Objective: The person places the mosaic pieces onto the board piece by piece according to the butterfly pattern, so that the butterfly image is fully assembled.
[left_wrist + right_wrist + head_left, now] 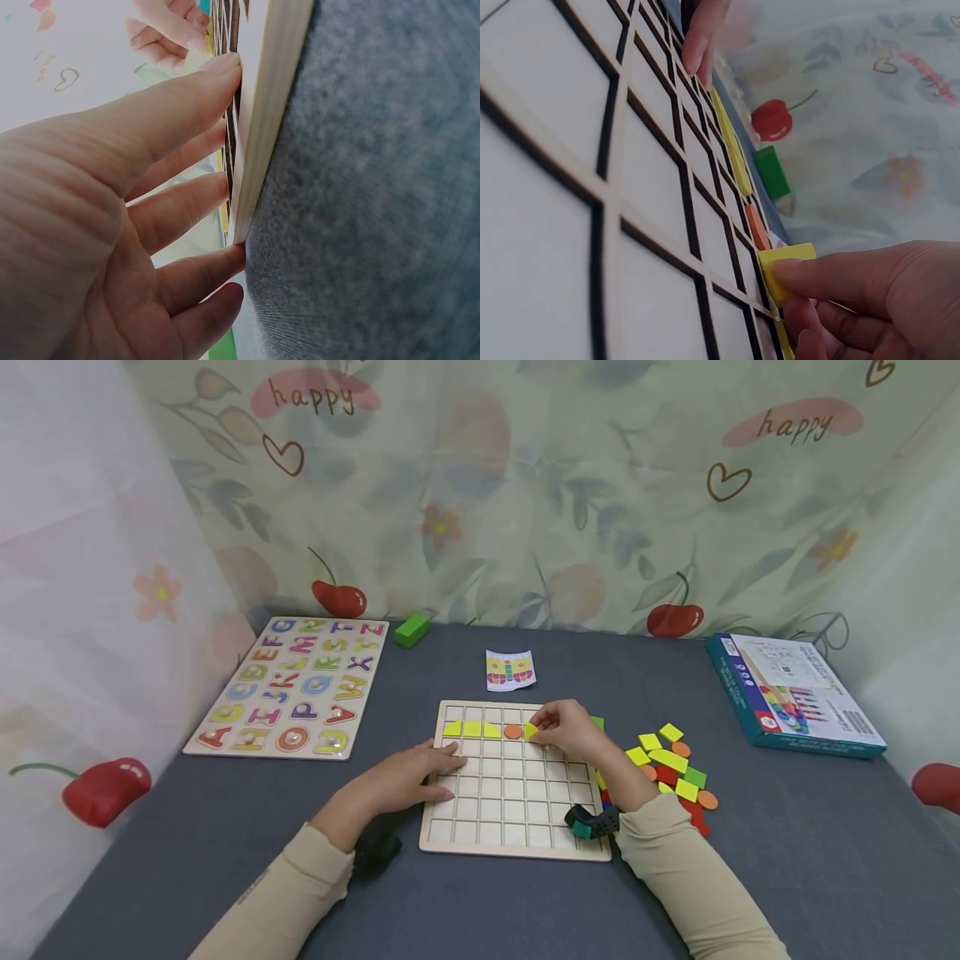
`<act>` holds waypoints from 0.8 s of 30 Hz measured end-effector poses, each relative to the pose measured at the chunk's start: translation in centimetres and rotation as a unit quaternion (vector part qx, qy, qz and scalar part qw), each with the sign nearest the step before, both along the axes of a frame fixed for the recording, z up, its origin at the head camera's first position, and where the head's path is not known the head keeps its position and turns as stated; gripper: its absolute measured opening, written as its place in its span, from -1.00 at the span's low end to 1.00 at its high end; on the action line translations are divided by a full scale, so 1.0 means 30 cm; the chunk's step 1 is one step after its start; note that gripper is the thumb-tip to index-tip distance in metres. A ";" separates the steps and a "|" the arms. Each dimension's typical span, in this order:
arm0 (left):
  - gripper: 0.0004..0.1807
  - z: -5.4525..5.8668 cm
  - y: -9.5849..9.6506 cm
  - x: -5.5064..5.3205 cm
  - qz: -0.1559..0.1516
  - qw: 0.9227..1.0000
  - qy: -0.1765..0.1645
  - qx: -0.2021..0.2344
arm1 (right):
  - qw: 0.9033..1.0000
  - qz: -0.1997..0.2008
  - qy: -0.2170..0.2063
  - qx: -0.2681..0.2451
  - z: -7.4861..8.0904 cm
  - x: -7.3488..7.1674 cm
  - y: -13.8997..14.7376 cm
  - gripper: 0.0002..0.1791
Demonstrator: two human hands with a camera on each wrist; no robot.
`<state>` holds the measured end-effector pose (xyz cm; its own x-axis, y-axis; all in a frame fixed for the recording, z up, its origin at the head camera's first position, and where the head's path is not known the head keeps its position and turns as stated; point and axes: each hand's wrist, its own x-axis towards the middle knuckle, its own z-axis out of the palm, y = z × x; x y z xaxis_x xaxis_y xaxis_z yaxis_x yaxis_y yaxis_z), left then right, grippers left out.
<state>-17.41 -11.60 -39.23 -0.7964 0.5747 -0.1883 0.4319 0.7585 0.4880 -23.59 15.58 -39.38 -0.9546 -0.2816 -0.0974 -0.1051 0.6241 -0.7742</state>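
A wooden grid board (pixel 517 853) lies flat on the dark cloth. My left hand (pixel 397 777) rests on its left edge with the fingers spread; in the left wrist view the thumb (pixel 180 97) and fingertips touch the board's side. Between thumb and fingers, my right hand (pixel 573 731) pinches a yellow piece (pixel 799 255), tilted at a cell in the board's second row. Left of it in that row sit an orange round piece (pixel 512 732) and three yellow pieces (pixel 472 729). More yellow shows below the right fingers in the right wrist view, its shape partly hidden.
Loose yellow, orange, red and green pieces (pixel 670 760) lie right of the board, partly behind the right forearm. A butterfly picture card (pixel 511 671) lies beyond the board. Farther out are a letter puzzle (pixel 300 687), a green block (pixel 412 631) and a flat box (pixel 806 693).
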 end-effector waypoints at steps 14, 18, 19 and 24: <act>-0.41 -0.002 -0.006 -0.004 -0.008 1.000 -0.003 0.004 | 0.999 0.023 -0.034 -0.006 0.029 -0.035 0.030 -0.76; -0.41 -0.002 -0.006 -0.005 -0.006 1.000 -0.003 0.002 | 0.998 0.035 -0.051 -0.027 0.021 -0.046 0.037 -0.80; -0.41 -0.002 -0.006 -0.005 -0.006 1.000 -0.004 0.001 | 0.997 0.037 -0.054 -0.030 0.019 -0.047 0.038 -0.81; -0.42 0.002 -0.007 0.000 -0.003 1.000 -0.007 0.004 | 0.997 0.055 -0.047 -0.018 0.012 -0.052 0.037 -0.83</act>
